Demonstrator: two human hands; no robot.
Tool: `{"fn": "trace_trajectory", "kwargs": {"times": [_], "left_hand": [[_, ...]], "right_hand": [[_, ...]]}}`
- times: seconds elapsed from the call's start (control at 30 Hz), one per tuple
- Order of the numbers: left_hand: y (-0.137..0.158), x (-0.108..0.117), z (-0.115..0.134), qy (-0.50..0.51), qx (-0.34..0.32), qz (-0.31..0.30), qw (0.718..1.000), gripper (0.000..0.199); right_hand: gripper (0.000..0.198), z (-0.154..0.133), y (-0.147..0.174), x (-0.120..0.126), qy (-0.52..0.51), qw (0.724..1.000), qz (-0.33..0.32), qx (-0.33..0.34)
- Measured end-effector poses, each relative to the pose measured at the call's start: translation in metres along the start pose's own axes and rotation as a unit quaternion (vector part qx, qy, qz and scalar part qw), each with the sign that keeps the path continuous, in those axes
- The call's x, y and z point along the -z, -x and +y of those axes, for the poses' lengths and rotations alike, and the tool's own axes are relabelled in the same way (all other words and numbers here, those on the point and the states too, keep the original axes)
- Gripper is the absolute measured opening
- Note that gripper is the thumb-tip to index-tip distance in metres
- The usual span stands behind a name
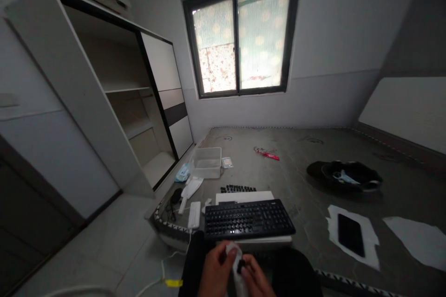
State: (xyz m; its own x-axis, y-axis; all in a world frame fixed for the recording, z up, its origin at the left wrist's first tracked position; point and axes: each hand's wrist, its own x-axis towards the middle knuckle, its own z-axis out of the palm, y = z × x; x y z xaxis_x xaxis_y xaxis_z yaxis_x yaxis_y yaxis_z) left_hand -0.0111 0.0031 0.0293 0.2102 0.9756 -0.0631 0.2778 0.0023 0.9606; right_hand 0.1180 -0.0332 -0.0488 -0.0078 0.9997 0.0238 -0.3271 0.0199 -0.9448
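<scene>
My left hand (215, 269) pinches a white tissue (238, 283) in front of my lap, low in the picture. Close beside it, the fingers of my right hand (257, 278) are closed round a small black keycap (241, 266), which lies against the tissue. Just beyond my hands, a black keyboard (265, 217) rests on a white box (245, 196). Bare switches seem to show on its left and middle part. Behind the box, several loose black keycaps (239, 189) stand in rows on the mattress.
To the left lie a white power strip (194, 215), a white brush-like tool (191, 189), a black mouse (176, 195) and a clear plastic bin (206, 163). To the right are a phone (350, 235) on tissue, a black cap (343, 177) and a red packet (267, 153) on the mattress (296, 167).
</scene>
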Motion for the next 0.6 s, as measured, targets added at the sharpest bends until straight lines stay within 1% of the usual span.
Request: {"fn": "trace_trajectory", "kwargs": {"times": [0.03, 0.07, 0.17, 0.23, 0.3, 0.37, 0.4, 0.43, 0.5, 0.57, 0.6], "left_hand": [[0.003, 0.000, 0.006, -0.007, -0.002, 0.004, 1.000, 0.037], [0.005, 0.000, 0.010, -0.010, -0.005, 0.010, 1.000, 0.034], [0.008, 0.001, 0.016, -0.039, -0.033, 0.030, 0.998, 0.033], [0.008, 0.001, 0.016, -0.050, -0.023, 0.033, 0.998, 0.036], [0.006, 0.000, 0.014, -0.004, -0.005, 0.030, 1.000, 0.032], [0.004, -0.002, 0.011, 0.075, 0.032, 0.033, 0.996, 0.027], [0.003, -0.003, 0.010, 0.117, 0.053, 0.029, 0.991, 0.030], [0.002, -0.004, 0.009, 0.157, 0.072, 0.020, 0.985, 0.034], [0.001, -0.006, 0.005, 0.220, 0.102, -0.023, 0.970, 0.044], [0.001, -0.007, 0.001, 0.252, 0.115, -0.078, 0.958, 0.047], [0.000, -0.007, -0.001, 0.256, 0.119, -0.097, 0.954, 0.045]], "right_hand": [[0.042, -0.008, 0.004, 0.002, 0.015, 1.000, -0.024, -0.013], [0.039, -0.016, 0.007, 0.003, 0.030, 0.999, -0.033, -0.020], [0.036, -0.035, 0.014, 0.006, 0.053, 0.998, -0.007, -0.045], [0.039, -0.041, 0.016, 0.007, 0.058, 0.996, 0.010, -0.060], [0.043, -0.043, 0.017, 0.008, 0.065, 0.995, 0.026, -0.076], [0.047, -0.043, 0.016, 0.012, 0.064, 0.992, 0.049, -0.095], [0.051, -0.042, 0.016, 0.015, 0.060, 0.991, 0.062, -0.106], [0.054, -0.041, 0.016, 0.018, 0.054, 0.989, 0.077, -0.118], [0.061, -0.038, 0.016, 0.025, 0.038, 0.984, 0.103, -0.142], [0.065, -0.038, 0.016, 0.031, 0.025, 0.980, 0.120, -0.155], [0.065, -0.039, 0.016, 0.033, 0.020, 0.980, 0.125, -0.156]]}}
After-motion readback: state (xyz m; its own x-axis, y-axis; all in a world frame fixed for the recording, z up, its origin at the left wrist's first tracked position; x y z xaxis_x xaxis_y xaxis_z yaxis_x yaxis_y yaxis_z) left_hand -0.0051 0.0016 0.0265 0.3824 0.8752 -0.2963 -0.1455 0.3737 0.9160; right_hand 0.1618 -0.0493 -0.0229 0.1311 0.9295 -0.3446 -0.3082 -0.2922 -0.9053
